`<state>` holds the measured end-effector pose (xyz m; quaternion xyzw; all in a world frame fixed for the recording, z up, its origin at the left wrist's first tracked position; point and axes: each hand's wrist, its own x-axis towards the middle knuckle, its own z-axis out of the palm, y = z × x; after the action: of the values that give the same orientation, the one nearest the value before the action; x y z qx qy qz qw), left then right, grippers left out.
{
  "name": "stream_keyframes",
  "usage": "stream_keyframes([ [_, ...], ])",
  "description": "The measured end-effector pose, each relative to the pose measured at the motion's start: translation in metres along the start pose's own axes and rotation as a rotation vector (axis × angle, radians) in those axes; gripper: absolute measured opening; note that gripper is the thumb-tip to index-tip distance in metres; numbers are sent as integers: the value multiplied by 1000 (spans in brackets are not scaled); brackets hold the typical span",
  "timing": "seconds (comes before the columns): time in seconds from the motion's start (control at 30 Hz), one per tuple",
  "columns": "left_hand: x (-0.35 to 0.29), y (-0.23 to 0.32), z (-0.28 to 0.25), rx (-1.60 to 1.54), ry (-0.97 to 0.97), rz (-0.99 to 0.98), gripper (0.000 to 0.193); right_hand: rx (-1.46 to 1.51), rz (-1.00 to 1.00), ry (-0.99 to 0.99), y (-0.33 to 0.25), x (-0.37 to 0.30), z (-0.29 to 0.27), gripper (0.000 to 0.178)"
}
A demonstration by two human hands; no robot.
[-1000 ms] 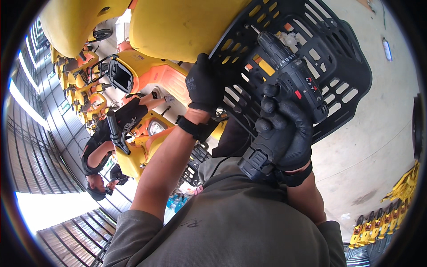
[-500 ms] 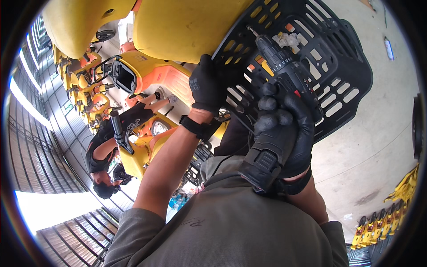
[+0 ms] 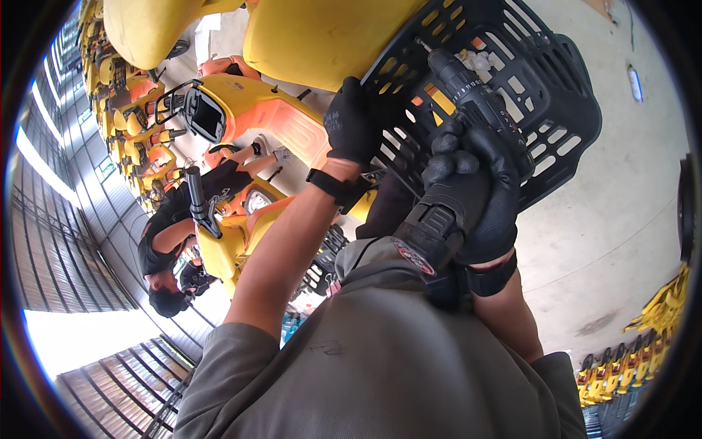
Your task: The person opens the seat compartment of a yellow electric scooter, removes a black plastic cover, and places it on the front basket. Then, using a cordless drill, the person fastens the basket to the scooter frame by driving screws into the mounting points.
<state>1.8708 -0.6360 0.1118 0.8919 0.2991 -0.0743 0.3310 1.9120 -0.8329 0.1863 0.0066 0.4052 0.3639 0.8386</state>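
A black cordless drill [image 3: 479,99] is in my right hand [image 3: 491,201], its gloved fingers wrapped round the handle. The drill's bit points up and left, close to the inner wall of a black slotted plastic basket [image 3: 574,91]. My left hand [image 3: 351,128], in a black glove, is closed at the basket's left rim; its fingertips are hidden. Beyond that rim sits a large smooth yellow body part [image 3: 322,44] of a scooter. Inside the basket lie a crumpled clear plastic bag [image 3: 477,61] and small orange bits.
A yellow and orange scooter [image 3: 256,113] stands at the left, with rows of others behind. A person in black [image 3: 183,212] bends beside another yellow scooter [image 3: 219,252]. On the floor at right lies a blue-and-white can [image 3: 635,84]. Several yellow vehicles [image 3: 621,369] line the lower right.
The view has shifted a little, so the scooters sit farther right. My right hand and the drill have tilted slightly, bringing the battery's end into sight. Both grips stay the same.
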Motion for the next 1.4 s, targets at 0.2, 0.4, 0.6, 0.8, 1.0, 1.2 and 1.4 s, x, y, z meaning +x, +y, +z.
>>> stream_keyframes([
  [0.2, -1, -6, 2, 159, 42, 53, 47, -41, 28, 16, -7, 2, -5, 25],
  [0.4, 1, -5, 1, 195, 33, 34, 46, -130, 13, 39, -9, 0, -8, 22],
  [0.6, 1, -12, 5, 121, 30, 0, 46, -146, -3, 10, -8, -1, -11, 22],
  [0.8, 0, -20, 9, 117, 53, 50, 45, -100, -28, 5, -6, -2, -15, 22],
  [1.0, 2, -22, 10, 144, 49, 31, 41, -119, -30, -35, -7, -1, -22, 25],
  [1.2, 1, -20, 9, 135, 46, 13, 40, -132, -41, -83, -6, -3, -27, 25],
  [1.4, 1, -14, 7, 214, 81, 0, 43, -108, -4, -12, -8, -1, -30, 25],
])
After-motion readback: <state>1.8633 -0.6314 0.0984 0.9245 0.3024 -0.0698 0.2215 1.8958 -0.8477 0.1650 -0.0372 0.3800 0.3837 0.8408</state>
